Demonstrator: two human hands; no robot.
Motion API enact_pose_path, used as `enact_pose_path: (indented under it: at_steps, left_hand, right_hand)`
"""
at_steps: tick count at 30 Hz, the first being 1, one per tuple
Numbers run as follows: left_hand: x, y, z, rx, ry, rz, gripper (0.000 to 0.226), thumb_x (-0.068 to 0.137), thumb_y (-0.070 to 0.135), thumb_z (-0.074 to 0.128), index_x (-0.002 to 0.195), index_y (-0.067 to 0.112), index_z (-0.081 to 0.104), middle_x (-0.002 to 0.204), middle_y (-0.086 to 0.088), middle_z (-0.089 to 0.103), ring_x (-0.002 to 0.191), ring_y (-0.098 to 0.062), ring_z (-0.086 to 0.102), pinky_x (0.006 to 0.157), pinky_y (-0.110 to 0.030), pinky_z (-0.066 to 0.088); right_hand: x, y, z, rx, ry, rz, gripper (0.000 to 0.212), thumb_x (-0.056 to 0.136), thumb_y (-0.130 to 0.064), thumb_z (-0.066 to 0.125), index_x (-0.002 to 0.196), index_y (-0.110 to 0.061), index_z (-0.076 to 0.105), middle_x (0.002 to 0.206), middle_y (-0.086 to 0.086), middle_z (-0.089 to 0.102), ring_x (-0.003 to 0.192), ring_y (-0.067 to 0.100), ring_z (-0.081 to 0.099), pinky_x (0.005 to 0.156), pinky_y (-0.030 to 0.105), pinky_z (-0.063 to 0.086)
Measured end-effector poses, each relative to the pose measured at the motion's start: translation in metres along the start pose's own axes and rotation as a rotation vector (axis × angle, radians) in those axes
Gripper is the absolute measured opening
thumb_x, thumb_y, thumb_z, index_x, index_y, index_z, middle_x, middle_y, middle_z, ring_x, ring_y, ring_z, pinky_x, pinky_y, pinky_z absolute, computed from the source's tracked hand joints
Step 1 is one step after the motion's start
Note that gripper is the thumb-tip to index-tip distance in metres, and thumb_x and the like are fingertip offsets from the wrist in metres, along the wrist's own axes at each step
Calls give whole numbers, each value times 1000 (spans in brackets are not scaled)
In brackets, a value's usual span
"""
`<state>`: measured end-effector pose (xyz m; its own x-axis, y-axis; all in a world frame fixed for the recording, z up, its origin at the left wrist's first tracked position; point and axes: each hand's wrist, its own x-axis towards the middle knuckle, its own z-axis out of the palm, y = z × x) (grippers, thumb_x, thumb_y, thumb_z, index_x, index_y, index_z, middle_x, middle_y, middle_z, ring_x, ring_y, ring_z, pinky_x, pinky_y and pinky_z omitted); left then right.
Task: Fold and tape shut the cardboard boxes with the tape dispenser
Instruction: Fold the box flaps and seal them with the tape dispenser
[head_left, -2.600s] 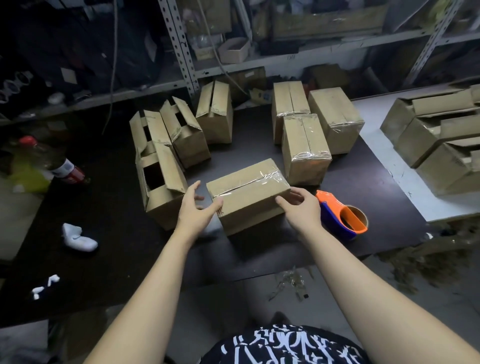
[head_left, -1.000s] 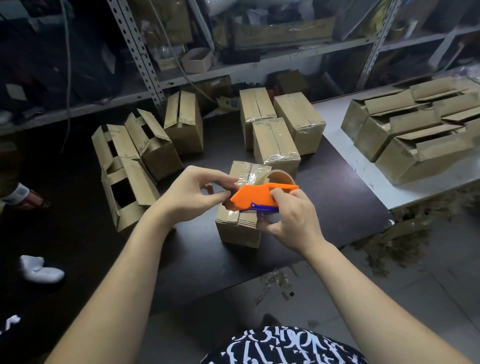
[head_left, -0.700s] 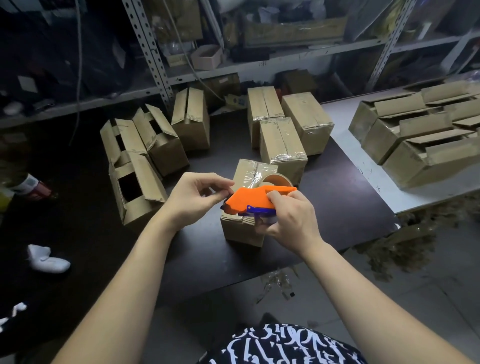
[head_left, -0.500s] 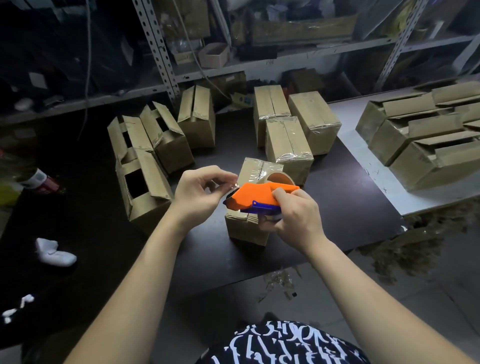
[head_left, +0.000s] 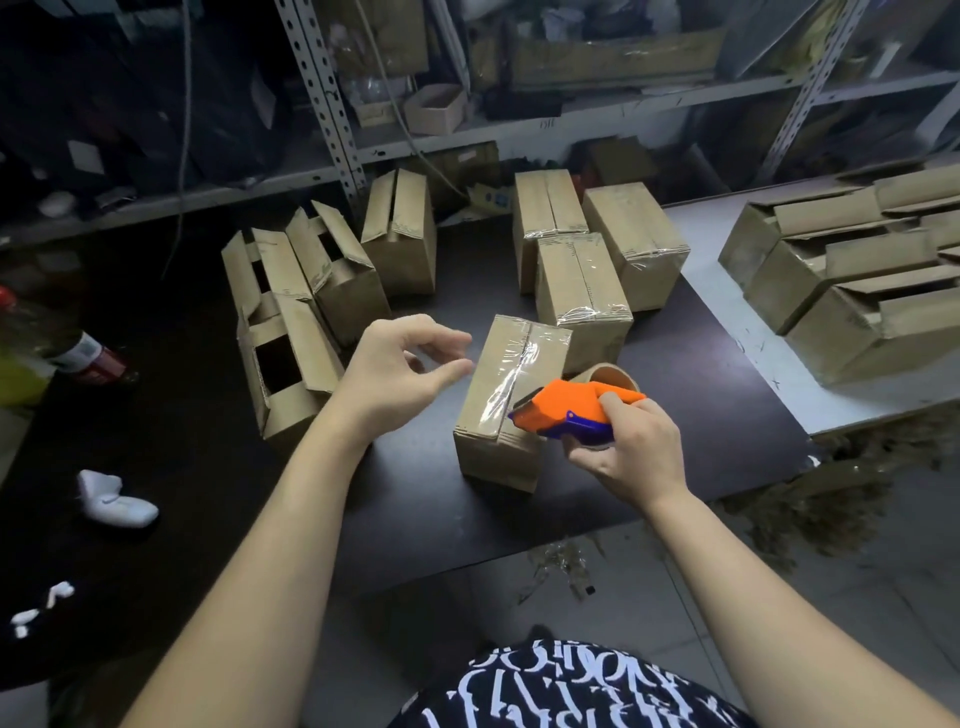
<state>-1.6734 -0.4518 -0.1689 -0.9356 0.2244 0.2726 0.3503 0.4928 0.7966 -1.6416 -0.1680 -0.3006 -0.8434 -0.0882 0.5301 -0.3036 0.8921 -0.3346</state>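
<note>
Box in work (head_left: 511, 358) near the middle of the dark surface (head_left: 415, 493), long side running away from the person, flaps down, a glossy strip of clear tape along the top seam and over the near edge. Just beside its near right corner and a little above it, the orange-and-blue tape dispenser (head_left: 569, 405), nose toward the strip, cardboard roll behind. Grip of the right hand (head_left: 623, 447) clamped round the dispenser from below and behind. Left hand (head_left: 395, 374) hovering just left of the box, not touching it. Grip apart, fingers loosely curled, thumb out toward the cardboard, nothing seen between them.

Probably at the close of this seam. Tape cut or uncut: impossible to tell, too clear to trace.

Behind, close together, three taped boxes (head_left: 582, 291), shiny film at their ends, done by the look of it. To the left, four untaped boxes (head_left: 283, 374), flaps up or gaping, all yet to fold and seal. Further right, on a pale surface (head_left: 737, 332), more open-flapped boxes (head_left: 852, 291) in a row. Well under half finished, at a guess, with the larger share left.

Around the edges: a metal shelf (head_left: 519, 130) crammed with clutter behind, a bottle (head_left: 88, 358) and a white object (head_left: 114, 501) at the far left.
</note>
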Motion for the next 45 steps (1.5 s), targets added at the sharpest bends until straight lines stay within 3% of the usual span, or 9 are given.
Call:
enact_pose_path:
  at_steps: [3, 7, 17, 24, 28, 35, 38, 41, 45]
  left_hand:
    - [0, 2, 3, 16, -5, 44, 22, 86, 3, 80, 89, 26, 79, 77, 20, 69, 73, -6, 62, 63, -9, 39]
    - [6, 2, -2, -26, 44, 66, 20, 88, -1, 78, 89, 20, 80, 77, 19, 70, 73, -5, 61, 65, -12, 40]
    - [15, 13, 2, -10, 21, 143, 14, 89, 0, 76, 94, 12, 81, 83, -1, 71, 74, -12, 62, 64, -14, 41]
    - [20, 24, -17, 66, -20, 228, 11, 90, 2, 76, 96, 10, 81, 81, 3, 66, 67, -7, 56, 60, -16, 38]
    - [19, 27, 1, 87, -98, 294, 11, 88, -2, 76, 96, 5, 81, 78, 12, 59, 70, 1, 55, 64, -8, 37]
    - [7, 24, 30, 23, -45, 331, 12, 90, 1, 76, 100, 4, 81, 82, -4, 62, 76, -20, 58, 64, -36, 48]
    - [0, 31, 39, -6, 25, 340, 11, 89, -2, 76, 99, 2, 80, 82, -3, 63, 77, -17, 59, 64, -34, 48]
    - [-6, 41, 31, -84, 98, 373, 8, 90, -4, 76, 96, -2, 79, 83, -6, 64, 75, -22, 59, 65, -32, 47]
    - [-11, 42, 13, -259, 63, 201, 13, 90, 2, 74, 92, 14, 77, 83, 5, 66, 79, -16, 61, 70, -31, 45]
  right_hand:
    - [-5, 5, 1, 4, -20, 18, 43, 76, -53, 74, 81, -16, 52, 68, 3, 60, 61, 15, 39, 57, 26, 32]
    - [-3, 7, 0, 19, -23, 39, 53, 88, -64, 55, 81, -11, 56, 67, 6, 60, 56, 21, 49, 52, 29, 41]
    - [-11, 0, -3, 80, -7, 90, 51, 92, -62, 54, 83, -11, 55, 73, 6, 61, 65, 12, 41, 58, 17, 26]
    - [-16, 15, -11, 53, -12, 349, 49, 90, -67, 52, 82, -20, 42, 67, 2, 53, 56, 33, 55, 55, 26, 28]
    - [6, 4, -13, -7, -106, 563, 47, 97, -60, 58, 83, -17, 46, 79, 11, 66, 76, 41, 63, 64, 36, 34]
    - [30, -16, -13, 65, -182, 742, 52, 97, -66, 51, 86, -16, 61, 83, 2, 61, 78, 28, 53, 68, 33, 35]
    - [41, -23, -10, 84, -168, 817, 55, 97, -67, 51, 93, -14, 67, 86, 2, 63, 80, 28, 54, 69, 32, 36]
    - [41, 0, -11, 88, -129, 1112, 64, 96, -68, 50, 105, -8, 71, 108, 16, 72, 101, 38, 66, 78, 38, 46]
    - [17, 19, -6, -35, -158, 1018, 58, 99, -63, 51, 109, -8, 64, 113, 19, 69, 105, 41, 65, 80, 40, 47]
